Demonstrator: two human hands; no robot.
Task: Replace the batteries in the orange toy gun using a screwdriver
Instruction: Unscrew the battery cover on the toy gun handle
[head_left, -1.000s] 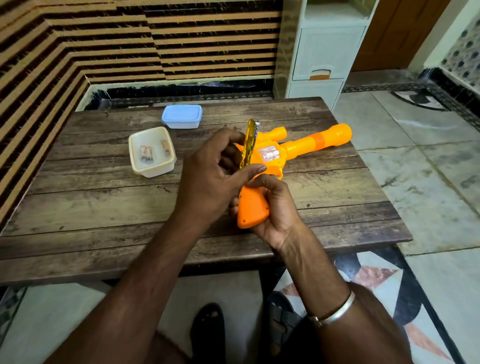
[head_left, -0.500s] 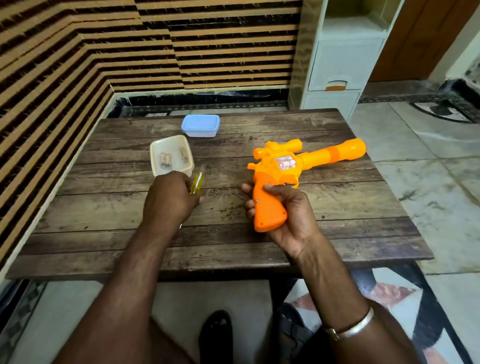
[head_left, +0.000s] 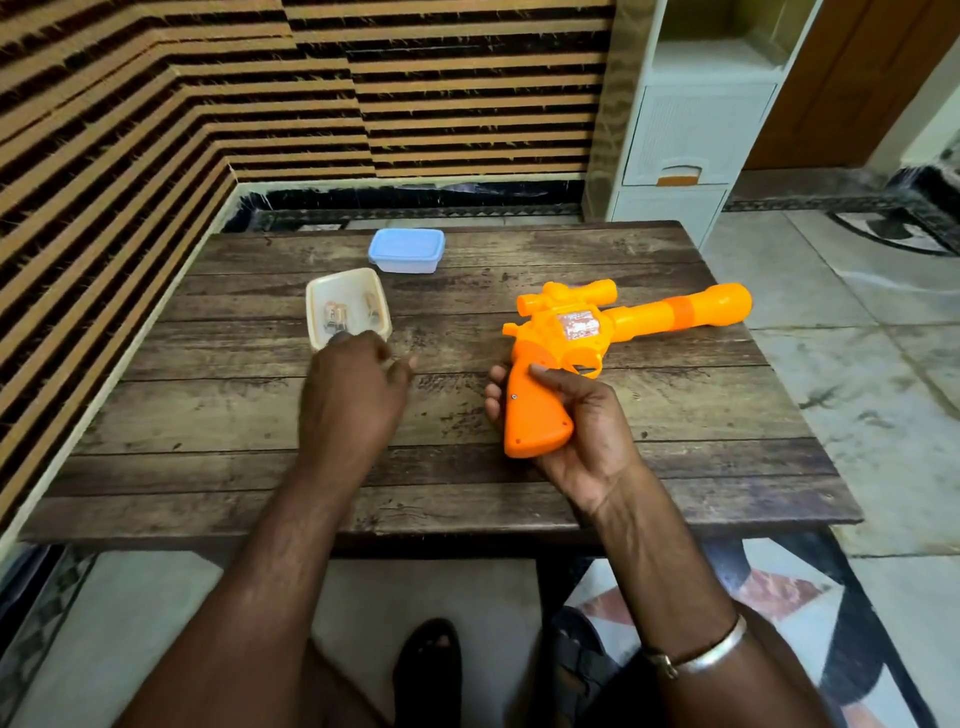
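Note:
The orange toy gun (head_left: 631, 314) lies on its side on the wooden table (head_left: 218, 415), barrel pointing right. My right hand (head_left: 582, 436) is wrapped around its grip from below, and a small screw shows on the grip's side. My left hand (head_left: 356, 400) hovers low over the table, back of the hand up and fingers curled, just in front of the cream open tray (head_left: 316, 306). The tray holds a few batteries (head_left: 335, 317). No screwdriver shows in this view, and my left hand hides whatever is under its fingers.
A small box with a blue lid (head_left: 407, 249) stands behind the tray near the table's far edge. A striped wall runs along the left and back. A white drawer cabinet (head_left: 691, 135) stands behind the table's right corner, with tiled floor to the right.
My left hand took the yellow-handled screwdriver away from the gun, leftward and down toward the tray; its handle no longer shows. My right hand lowered the gun flat onto the table.

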